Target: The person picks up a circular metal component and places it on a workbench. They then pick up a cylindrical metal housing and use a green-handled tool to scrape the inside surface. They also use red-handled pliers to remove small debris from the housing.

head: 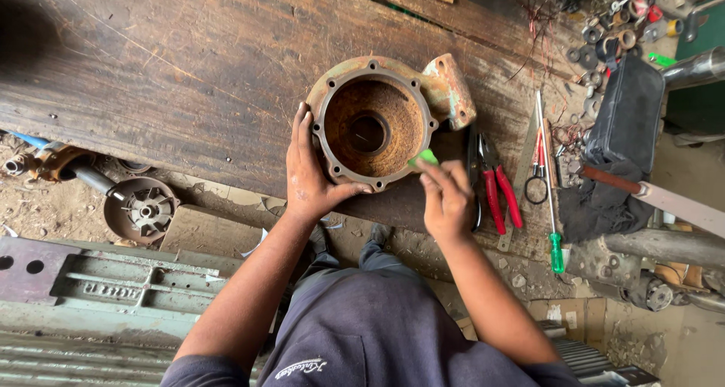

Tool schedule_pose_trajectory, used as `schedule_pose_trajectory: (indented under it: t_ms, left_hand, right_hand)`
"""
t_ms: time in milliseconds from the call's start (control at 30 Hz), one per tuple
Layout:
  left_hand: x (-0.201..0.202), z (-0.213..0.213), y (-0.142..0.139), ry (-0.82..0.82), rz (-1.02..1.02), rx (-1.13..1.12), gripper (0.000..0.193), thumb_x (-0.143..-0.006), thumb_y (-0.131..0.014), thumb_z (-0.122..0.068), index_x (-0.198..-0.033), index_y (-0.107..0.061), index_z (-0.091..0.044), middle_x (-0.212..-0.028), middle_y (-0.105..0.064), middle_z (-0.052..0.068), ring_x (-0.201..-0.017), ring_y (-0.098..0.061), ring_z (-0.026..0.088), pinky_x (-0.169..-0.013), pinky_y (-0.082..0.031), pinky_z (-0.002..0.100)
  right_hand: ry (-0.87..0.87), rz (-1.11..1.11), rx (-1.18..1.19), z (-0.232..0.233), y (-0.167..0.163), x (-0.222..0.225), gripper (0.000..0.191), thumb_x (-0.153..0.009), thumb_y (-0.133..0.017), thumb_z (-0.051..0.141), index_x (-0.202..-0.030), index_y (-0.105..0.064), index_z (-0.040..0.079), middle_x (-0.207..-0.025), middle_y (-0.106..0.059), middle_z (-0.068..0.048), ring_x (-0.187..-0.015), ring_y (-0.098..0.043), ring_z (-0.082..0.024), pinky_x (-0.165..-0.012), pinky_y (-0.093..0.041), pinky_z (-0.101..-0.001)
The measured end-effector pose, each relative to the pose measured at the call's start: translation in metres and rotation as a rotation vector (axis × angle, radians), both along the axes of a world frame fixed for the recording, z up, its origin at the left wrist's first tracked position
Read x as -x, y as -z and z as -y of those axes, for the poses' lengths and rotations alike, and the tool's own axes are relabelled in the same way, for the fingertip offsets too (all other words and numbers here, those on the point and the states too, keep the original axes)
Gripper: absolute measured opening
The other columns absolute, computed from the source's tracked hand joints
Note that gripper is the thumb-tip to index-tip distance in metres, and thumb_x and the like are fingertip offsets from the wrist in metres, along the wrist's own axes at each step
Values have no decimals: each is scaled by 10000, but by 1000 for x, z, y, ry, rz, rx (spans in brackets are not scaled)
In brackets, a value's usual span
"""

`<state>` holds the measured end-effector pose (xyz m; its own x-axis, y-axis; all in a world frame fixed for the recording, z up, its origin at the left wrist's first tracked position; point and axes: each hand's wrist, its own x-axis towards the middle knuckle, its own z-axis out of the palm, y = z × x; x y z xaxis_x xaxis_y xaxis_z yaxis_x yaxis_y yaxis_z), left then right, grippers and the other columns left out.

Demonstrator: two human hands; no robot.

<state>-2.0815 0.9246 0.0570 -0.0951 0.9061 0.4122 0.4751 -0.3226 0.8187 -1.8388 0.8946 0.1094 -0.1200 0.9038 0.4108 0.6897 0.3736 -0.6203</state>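
Dark blue cloth of the person's shirt (377, 334) fills the bottom of the view, with both bare forearms reaching up from it toward a rusty round pump housing (381, 123) on the worn wooden surface (189, 62). That housing sits open side up near the surface's near edge, its flange ringed with bolt holes and a pale green-flecked outlet lug sticking out at its far right. On the housing's left, the left hand (310, 175) cups the flange, fingers pressed up along the rim and thumb laid under the near edge, so its grip is closed around the casting. At the housing's near right edge, the right hand (445, 198) pinches a small green scrap (425, 157) against the rim, fingertips clenched on it. Right of the housing lie red-handled pliers (500, 191), then a green-handled screwdriver (553, 206). Farther right sits a black pouch (627, 111). Below the housing's left, off the surface, a round finned metal part (141, 208) lies on the dirt floor.
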Motion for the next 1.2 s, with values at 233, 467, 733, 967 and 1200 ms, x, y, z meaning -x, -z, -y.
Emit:
schedule_pose_trajectory:
  t_ms: [233, 467, 733, 967, 1200]
  left_hand:
    - [1, 0, -2, 1, 0, -7, 1444, -594, -886, -718, -1623, -164, -7, -1697, -237, 300, -1569, -338, 492, -1282, -331, 538]
    - [2, -1, -4, 10, -14, 4, 1437, -606, -857, -732, -1629, -160, -2, -1703, -241, 304, -1574, -341, 488, -1286, -332, 531]
    - [1, -1, -1, 8, -15, -8, 1438, -613, -844, -758, -1627, -165, 1, -1700, -240, 304, -1578, -334, 487, -1292, -329, 533]
    - [1, 0, -2, 0, -6, -15, 1457, -595, -853, -757, -1623, -165, 12, -1699, -240, 301, -1577, -335, 482, -1290, -328, 537]
    - [0, -1, -2, 1, 3, -2, 1468, -579, -860, -754, -1616, -168, 20, -1693, -241, 306, -1569, -326, 488, -1277, -326, 540]
  right_hand:
    - [-91, -285, 20, 0, 35, 2, 204, -947, -661, -76, -1052, -729, 85, -973, -618, -82, -852, -633, -174, -688, -587, -274]
    - [-102, -476, 185, 2, 34, -2, 212, -924, -578, -100, -1026, -724, 15, -929, -645, -137, -854, -650, -203, -727, -585, -298]
    - [-191, -73, -88, -3, 19, -1, 332, -940, -611, -103, -1213, -714, 55, -988, -656, -112, -889, -671, -239, -776, -592, -344]
    - [-110, 203, -111, -9, 0, -9, 414, -910, -675, -69, -1268, -732, 130, -904, -618, -99, -795, -632, -218, -665, -560, -341]
    - [-103, 95, -154, -6, 6, -6, 407, -939, -714, -51, -1290, -705, 155, -959, -632, -98, -800, -643, -171, -653, -577, -282]
